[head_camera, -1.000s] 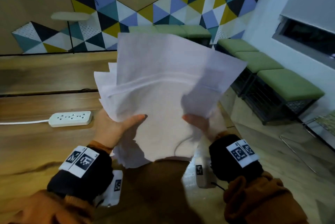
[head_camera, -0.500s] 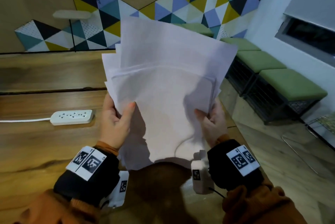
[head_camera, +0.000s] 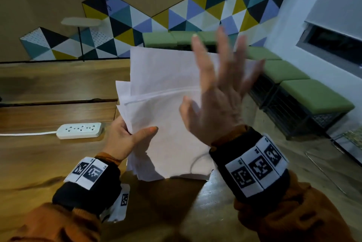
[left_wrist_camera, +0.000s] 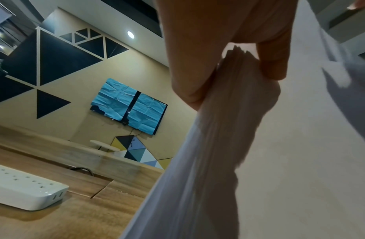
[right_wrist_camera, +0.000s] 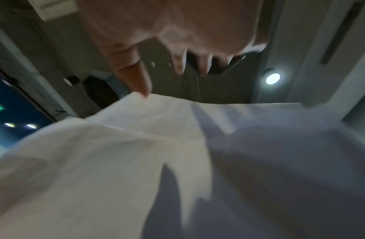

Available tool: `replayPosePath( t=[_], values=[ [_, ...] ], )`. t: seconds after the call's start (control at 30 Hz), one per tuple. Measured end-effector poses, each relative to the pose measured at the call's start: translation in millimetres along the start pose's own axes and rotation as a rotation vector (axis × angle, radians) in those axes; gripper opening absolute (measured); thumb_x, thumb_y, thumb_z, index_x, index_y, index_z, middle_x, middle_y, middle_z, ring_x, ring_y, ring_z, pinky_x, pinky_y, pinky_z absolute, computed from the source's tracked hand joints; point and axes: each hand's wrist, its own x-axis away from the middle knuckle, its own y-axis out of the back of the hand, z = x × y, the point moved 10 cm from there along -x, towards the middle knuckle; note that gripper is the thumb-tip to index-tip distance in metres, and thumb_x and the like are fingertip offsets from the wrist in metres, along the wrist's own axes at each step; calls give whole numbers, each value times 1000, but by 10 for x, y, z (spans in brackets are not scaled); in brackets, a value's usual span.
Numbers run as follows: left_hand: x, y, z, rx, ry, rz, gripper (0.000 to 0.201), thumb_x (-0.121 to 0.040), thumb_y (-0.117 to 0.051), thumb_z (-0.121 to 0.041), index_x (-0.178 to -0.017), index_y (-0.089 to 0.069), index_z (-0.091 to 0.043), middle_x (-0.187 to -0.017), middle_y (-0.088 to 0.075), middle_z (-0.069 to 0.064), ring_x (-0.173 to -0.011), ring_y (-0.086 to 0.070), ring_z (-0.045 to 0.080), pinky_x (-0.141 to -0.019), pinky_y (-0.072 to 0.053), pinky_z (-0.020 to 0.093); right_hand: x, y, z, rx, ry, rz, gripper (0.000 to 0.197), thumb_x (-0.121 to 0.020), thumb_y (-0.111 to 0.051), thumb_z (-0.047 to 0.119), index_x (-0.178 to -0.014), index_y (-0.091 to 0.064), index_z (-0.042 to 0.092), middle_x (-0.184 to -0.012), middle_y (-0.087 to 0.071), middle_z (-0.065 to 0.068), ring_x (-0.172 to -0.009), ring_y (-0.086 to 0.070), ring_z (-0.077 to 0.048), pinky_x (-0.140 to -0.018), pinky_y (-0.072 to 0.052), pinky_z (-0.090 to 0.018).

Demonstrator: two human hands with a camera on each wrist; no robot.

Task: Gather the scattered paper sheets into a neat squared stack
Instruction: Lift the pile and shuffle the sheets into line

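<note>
A bundle of white paper sheets point(head_camera: 166, 104) stands tilted above the wooden table's right end, its edges uneven and fanned at the left and bottom. My left hand point(head_camera: 127, 138) grips the bundle's left edge, thumb on the front; the left wrist view shows the paper sheets point(left_wrist_camera: 228, 100) pinched between thumb and fingers. My right hand point(head_camera: 219, 93) hovers in front of the sheets, fingers spread and straight, holding nothing. In the blurred right wrist view the right hand point(right_wrist_camera: 173, 53) hangs above the paper sheets point(right_wrist_camera: 136, 153), its thumb tip near their top edge.
A white power strip point(head_camera: 80, 130) with a cord lies on the wooden table point(head_camera: 39, 159) left of my left hand. Green cushioned benches point(head_camera: 313, 94) line the wall to the right. The floor lies past the table's right edge.
My right hand has let go of the sheets' right edge and risen in front of them with fingers spread. The left hand still holds the left edge.
</note>
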Motion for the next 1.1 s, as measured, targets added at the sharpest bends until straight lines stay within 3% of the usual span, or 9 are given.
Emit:
replayPosePath(
  t=[0.13,0.33,0.43,0.5,0.57,0.67,0.77,0.93,1.1],
  values=[
    [-2,-40,-27,-13,5,22,49,-62,-81,-10,-107,-61,-7,-82,-71,-9,-73,-64,-12,-58,-48,6,93,-411,217,-70,198,323,56,-65,-59,17,-121,-53,22,-124,-59,-5,-125,-48,-26,-106,6,-71],
    [-6,-28,-22,-17,3,17,44,-63,-79,-3,-95,-61,-27,-78,-73,-23,-77,-65,-11,-63,-48,7,238,-620,290,-131,260,442,72,-69,-61,19,-136,-35,23,-141,-47,-4,-136,-34,-26,-107,3,-67],
    [-5,0,2,15,14,11,37,-57,-84,-22,-88,-64,-26,-74,-72,-27,-74,-67,-7,-62,-49,8,193,-503,-182,-105,35,266,88,-61,-67,31,-138,-25,30,-149,-33,-7,-140,-23,-26,-109,3,-62],
    [1,37,31,45,24,14,31,-64,-79,-10,-88,-64,-22,-71,-73,-23,-71,-67,-5,-60,-50,9,265,-414,-722,-225,-247,196,110,-50,-72,43,-141,-13,31,-153,-23,-6,-142,-17,-22,-112,1,-53],
    [10,38,33,66,32,40,34,-72,-67,9,-90,-62,-19,-71,-73,-19,-71,-68,-3,-61,-51,11,506,-635,-1067,-595,-464,363,124,-39,-83,42,-143,-19,19,-138,-47,16,-127,-39,1,-110,-22,-29],
    [22,-14,-45,89,17,56,33,-73,-63,12,-91,-62,-15,-71,-74,-18,-71,-68,-2,-62,-51,12,858,-934,-1141,-843,-581,528,47,-54,-84,4,-92,-61,19,-83,-65,24,-75,-59,14,-79,-50,-22],
    [53,-16,-166,101,-44,-7,31,-66,-78,-10,-94,-65,-10,-75,-75,-16,-76,-69,3,-64,-52,14,1035,-964,-1277,-974,-749,309,28,-70,-70,-5,-94,-63,8,-68,-65,14,-56,-59,11,-53,-47,-7],
    [100,35,-107,66,-49,-40,83,-48,-77,-41,-123,-51,-16,-114,-64,0,-106,-61,9,-77,-54,20,1254,-1068,-1307,-1095,-768,274,42,-67,-75,11,-95,-52,32,-95,-63,9,-77,-63,6,-62,-52,-15],
    [156,-45,-210,46,-88,-47,80,-48,-79,-35,-120,-46,-25,-108,-58,-13,-93,-57,-15,-69,-50,8,1223,-1155,-1232,-1021,-739,316,32,-65,-67,22,-96,-57,22,-87,-62,1,-76,-61,-6,-61,-49,-13]
  ],
)
